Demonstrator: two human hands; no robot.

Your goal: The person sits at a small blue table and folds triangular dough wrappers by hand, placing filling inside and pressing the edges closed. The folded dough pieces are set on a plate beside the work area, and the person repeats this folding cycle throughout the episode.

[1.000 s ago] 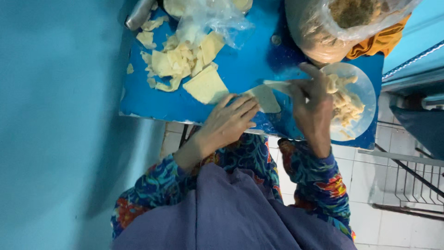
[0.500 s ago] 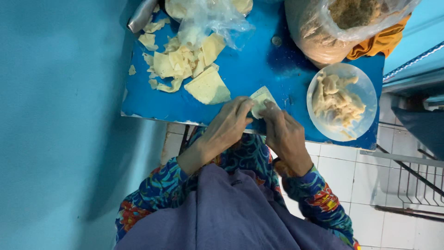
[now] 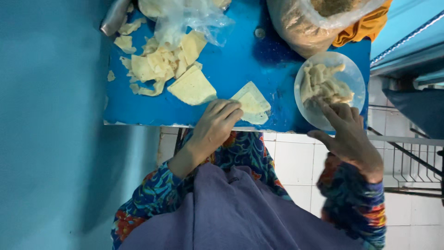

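Note:
My left hand point(image 3: 215, 127) rests on the front edge of the blue table point(image 3: 236, 60), its fingertips touching a folded pale dough wrapper point(image 3: 252, 103). My right hand point(image 3: 347, 134) reaches into a clear round bowl point(image 3: 356, 74) of pale filling pieces point(image 3: 323, 85), fingers spread over its near rim and touching the filling. A square stack of wrappers point(image 3: 192, 87) lies just left of the folded one. Behind it is a loose heap of torn wrapper scraps point(image 3: 152, 62).
A crumpled clear plastic bag point(image 3: 185, 18) sits at the table's back. A big plastic bag of brownish stuff point(image 3: 305, 23) stands behind the bowl, with orange cloth point(image 3: 360, 28) beside it. A metal cylinder point(image 3: 113, 18) lies at the back left. White floor tiles point(image 3: 291, 162) and a metal railing point(image 3: 411, 162) are below.
Both hands were together at the folded wrapper half a second ago. My right hand has since moved right to the bowl, while my left hand stays on the wrapper.

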